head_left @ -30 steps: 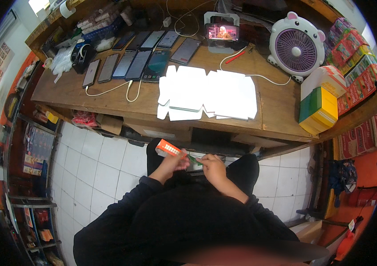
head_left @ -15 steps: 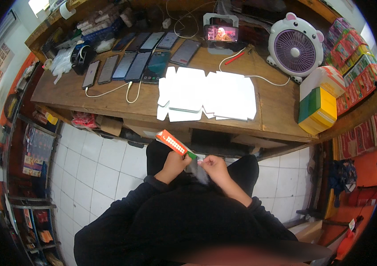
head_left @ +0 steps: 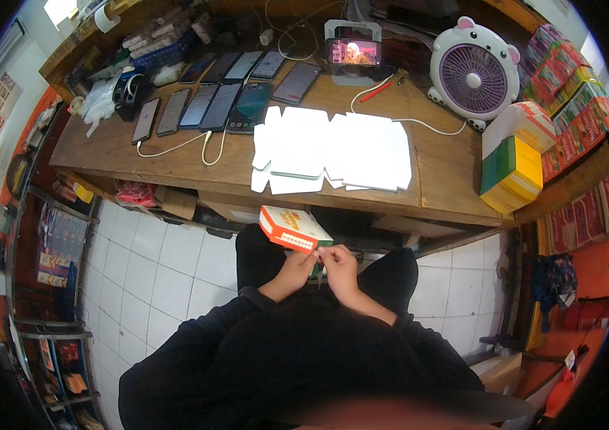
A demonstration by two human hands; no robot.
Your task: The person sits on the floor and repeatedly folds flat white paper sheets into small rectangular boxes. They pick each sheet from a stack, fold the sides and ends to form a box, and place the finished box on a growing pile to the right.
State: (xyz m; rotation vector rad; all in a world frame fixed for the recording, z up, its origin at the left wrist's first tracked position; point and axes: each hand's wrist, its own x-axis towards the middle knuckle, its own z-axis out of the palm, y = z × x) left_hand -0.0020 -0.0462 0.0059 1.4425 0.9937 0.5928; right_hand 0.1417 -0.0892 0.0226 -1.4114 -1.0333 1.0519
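Note:
Above my lap, short of the table's front edge, is a small orange, white and green carton (head_left: 293, 225). My left hand (head_left: 292, 274) grips it from below, near its orange side. The fingers of my right hand (head_left: 340, 269) are closed in a pinch at the green end, close to the left fingertips. Whether a flap or something small lies between them is hidden. On the table beyond lie flat, unfolded white cardboard blanks (head_left: 372, 152) in two stacks side by side.
Several phones (head_left: 222, 107) lie at the table's back left, some with white cables. A phone on a stand (head_left: 353, 51) plays video. To the right stand a bear-shaped fan (head_left: 473, 75), a yellow-green carton stack (head_left: 512, 179) and colourful packs (head_left: 582, 118). Shelves (head_left: 53, 287) line the left.
The carton has turned so its broad white-and-orange face shows. My right hand has moved left and up, against the green end. Its greyish blur below is gone.

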